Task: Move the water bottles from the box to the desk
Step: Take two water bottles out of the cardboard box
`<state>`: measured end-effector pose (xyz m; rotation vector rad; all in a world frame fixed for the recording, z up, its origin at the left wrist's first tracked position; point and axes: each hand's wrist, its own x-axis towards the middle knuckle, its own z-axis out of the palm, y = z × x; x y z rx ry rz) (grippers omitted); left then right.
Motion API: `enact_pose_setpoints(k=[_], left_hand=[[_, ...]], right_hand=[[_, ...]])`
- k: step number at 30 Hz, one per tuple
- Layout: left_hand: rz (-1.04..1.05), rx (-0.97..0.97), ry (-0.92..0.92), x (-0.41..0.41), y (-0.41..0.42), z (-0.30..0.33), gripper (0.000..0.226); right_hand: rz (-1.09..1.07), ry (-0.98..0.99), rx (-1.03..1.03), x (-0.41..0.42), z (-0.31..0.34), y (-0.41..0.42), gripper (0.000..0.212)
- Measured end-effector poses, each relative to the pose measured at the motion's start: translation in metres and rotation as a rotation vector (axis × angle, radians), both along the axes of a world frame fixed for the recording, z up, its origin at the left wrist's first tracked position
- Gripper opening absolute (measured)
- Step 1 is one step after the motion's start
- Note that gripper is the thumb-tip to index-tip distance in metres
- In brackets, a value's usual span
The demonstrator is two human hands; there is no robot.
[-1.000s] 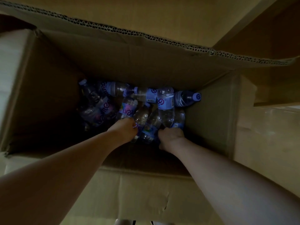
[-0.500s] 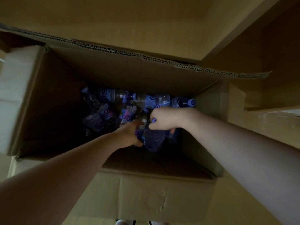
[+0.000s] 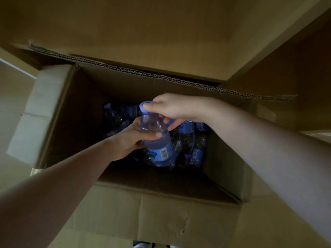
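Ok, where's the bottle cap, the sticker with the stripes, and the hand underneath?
bottle cap [image 3: 145, 106]: head view, purple top rim.
barcode label [image 3: 162, 153]: head view, blue label by the barcode.
left hand [image 3: 129, 140]: head view, back of the hand gripping the bottle.

One bottle [image 3: 157, 138] between both hands above other bottles [image 3: 189, 140] in the box [image 3: 161, 212].

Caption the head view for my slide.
Both hands, left hand and right hand, grip a clear plastic water bottle with a blue cap above the open cardboard box.
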<state>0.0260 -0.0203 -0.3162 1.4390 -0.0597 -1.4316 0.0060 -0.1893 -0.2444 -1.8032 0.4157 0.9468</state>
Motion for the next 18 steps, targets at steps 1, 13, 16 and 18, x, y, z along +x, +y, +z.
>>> enact_pose_setpoints(k=[1,13,16,18], left_hand=[[0.013,-0.004,0.046,0.002,0.004,-0.001,0.039],[0.412,0.184,0.331,0.007,0.025,-0.008,0.056],[0.404,0.155,0.377,-0.001,0.022,-0.003,0.069],[0.453,0.110,0.338,-0.008,0.012,0.000,0.067]], right_hand=[[-0.081,0.000,0.041,-0.005,-0.004,0.001,0.032],[-0.683,0.252,0.435,-0.065,-0.072,0.040,0.045],[-0.615,0.286,0.535,-0.063,-0.074,0.042,0.034],[-0.584,0.229,0.407,-0.057,-0.074,0.049,0.044]])
